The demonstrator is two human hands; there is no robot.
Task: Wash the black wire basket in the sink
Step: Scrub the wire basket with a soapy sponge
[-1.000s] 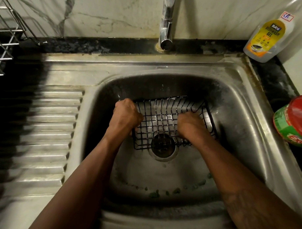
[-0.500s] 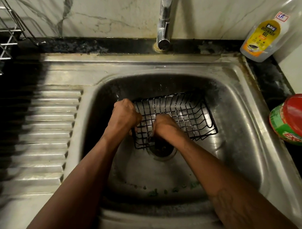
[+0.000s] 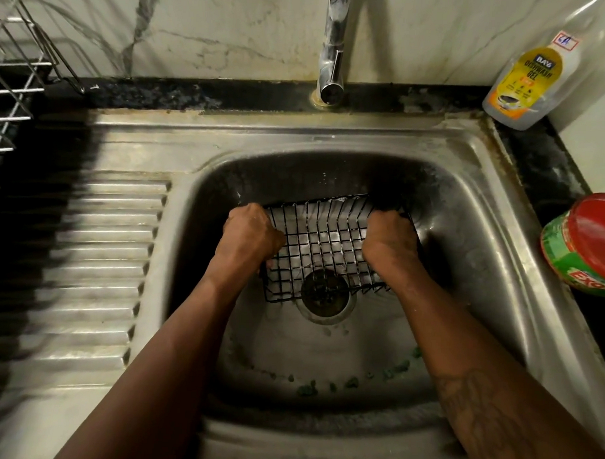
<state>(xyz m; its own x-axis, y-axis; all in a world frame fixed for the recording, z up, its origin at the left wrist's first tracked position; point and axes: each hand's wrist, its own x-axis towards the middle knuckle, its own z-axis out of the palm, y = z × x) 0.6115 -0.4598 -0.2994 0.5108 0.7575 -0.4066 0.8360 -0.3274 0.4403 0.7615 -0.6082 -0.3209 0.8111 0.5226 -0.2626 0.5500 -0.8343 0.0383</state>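
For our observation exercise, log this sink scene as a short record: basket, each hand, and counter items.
basket: black wire basket, in the sink over the drain
left hand: grips the basket's left edge
right hand: fingers curled at the basket's right side; grasp hidden
counter, right: dishwash gel bottle; red-lidded green tub
far left: metal wire rack

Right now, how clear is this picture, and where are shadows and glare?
Head view: the basket and the left hand and right hand gripping it look sharp; the draining board is streaky and half shadowed; the sink is dark at the back; the tap glints.
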